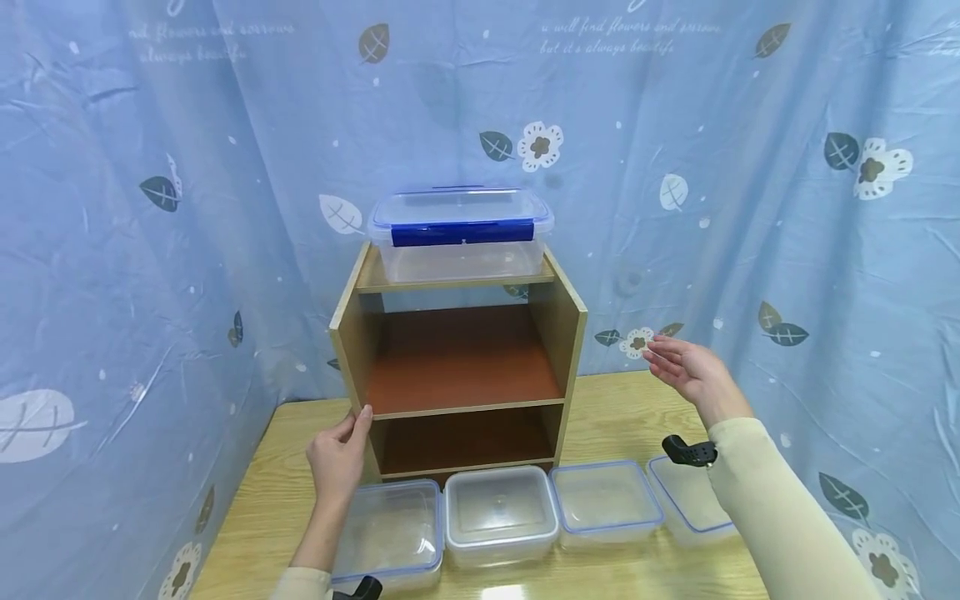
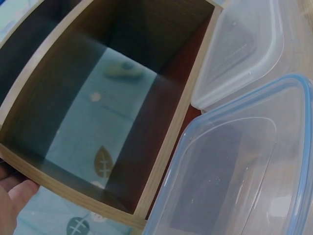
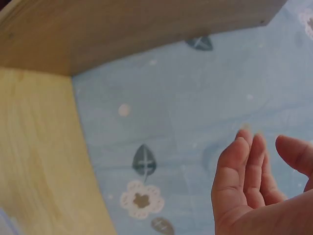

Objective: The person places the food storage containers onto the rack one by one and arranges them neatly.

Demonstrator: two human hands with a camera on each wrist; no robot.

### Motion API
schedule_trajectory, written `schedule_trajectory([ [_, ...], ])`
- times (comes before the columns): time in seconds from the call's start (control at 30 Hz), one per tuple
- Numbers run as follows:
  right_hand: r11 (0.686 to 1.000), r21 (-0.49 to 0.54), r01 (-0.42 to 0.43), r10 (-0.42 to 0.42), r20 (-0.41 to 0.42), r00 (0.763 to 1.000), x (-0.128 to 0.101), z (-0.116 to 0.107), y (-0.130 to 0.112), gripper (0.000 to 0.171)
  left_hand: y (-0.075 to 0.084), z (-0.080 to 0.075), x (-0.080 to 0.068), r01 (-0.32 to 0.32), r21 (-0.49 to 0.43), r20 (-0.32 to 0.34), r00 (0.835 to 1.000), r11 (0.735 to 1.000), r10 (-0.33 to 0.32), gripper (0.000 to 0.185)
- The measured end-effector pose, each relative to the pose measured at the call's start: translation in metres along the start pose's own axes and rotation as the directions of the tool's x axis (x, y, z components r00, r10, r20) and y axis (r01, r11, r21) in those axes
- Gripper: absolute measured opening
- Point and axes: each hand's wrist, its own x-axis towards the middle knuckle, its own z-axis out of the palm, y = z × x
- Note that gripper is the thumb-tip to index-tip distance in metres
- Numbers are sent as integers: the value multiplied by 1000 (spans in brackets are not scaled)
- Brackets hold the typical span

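Presently my left hand (image 1: 339, 454) rests against the front edge of the left wall of the wooden shelf (image 1: 457, 358), thumb and fingertips touching it, fingers nearly straight and holding nothing; my right hand (image 1: 686, 367) hangs in the air to the right of the shelf, well apart from it, palm open, fingers relaxed; a lidded box with a blue clasp (image 1: 459, 233) sits on the top board; no label legible on it; four clear boxes stand in a row on the table (image 1: 615, 408) before the shelf, the leftmost (image 1: 393, 525) just beside my left wrist; the rightmost (image 1: 686, 500) partly hidden behind my right sleeve (image 1: 780, 517); pale script is printed on the blue curtain (image 1: 750, 208), blurred, only "always beautiful" roughly readable; in the left wrist view only my fingertips (image 2: 19, 193) show at the corner.
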Motion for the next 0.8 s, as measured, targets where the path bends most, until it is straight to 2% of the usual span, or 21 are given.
schedule_trajectory([
  [0.07, 999, -40, -5, 5, -1, 1000, 1, -9, 5, 13, 0, 0, -2, 19, 13, 9, 1000, 1000, -19, 24],
  [0.17, 993, -120, -4, 5, 6, 1000, 3, -22, 13, 22, -1, -2, -5, 46, 28, 17, 999, 999, -46, 26],
  [0.33, 967, -255, -3, -1, -14, 1000, 5, -43, 26, 52, -2, -6, -10, 67, 39, 12, 998, 997, -68, 24],
  [0.43, 942, -334, -14, -4, -55, 998, 5, -57, 34, 63, -2, -6, -11, 75, 43, 4, 997, 996, -75, 24],
  [0.53, 927, -376, -23, -10, -86, 996, 5, -74, 42, 65, -1, -6, -12, 81, 45, -1, 997, 996, -81, 25],
  [0.63, 927, -374, -29, -12, -107, 994, 3, -90, 49, 62, 0, -6, -13, 75, 42, -2, 997, 996, -75, 24],
  [0.8, 925, -379, -27, -30, -142, 989, -1, -108, 57, 41, -1, -5, -15, 63, 42, -12, 998, 997, -63, 22],
])
